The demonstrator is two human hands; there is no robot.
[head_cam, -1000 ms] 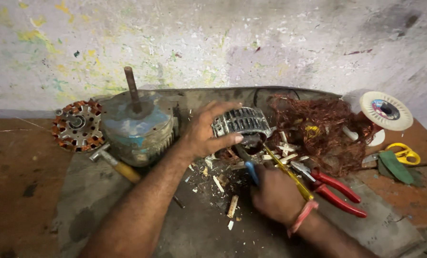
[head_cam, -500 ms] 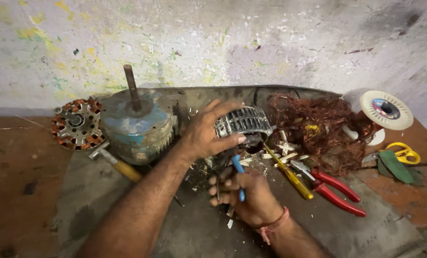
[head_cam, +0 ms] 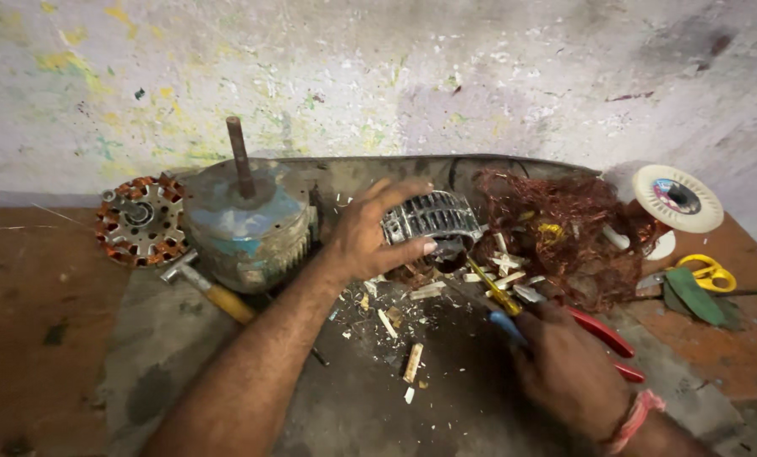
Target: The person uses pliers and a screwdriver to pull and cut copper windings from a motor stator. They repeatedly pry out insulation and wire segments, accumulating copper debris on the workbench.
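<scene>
Metal stator core sits mid-worktop beside tangled copper wire; the left hand cups it, fingers wrapped around; the right hand, knuckles up, grips a blue-handled tool near red pliers

— What can't you make out?
— The right hand covers the handle of a blue tool, so its grip is hidden. The left hand hides part of the metal stator.
— Anything cut off?
— Both forearms leave the bottom edge, and the red pliers lie half under the hand.
</scene>
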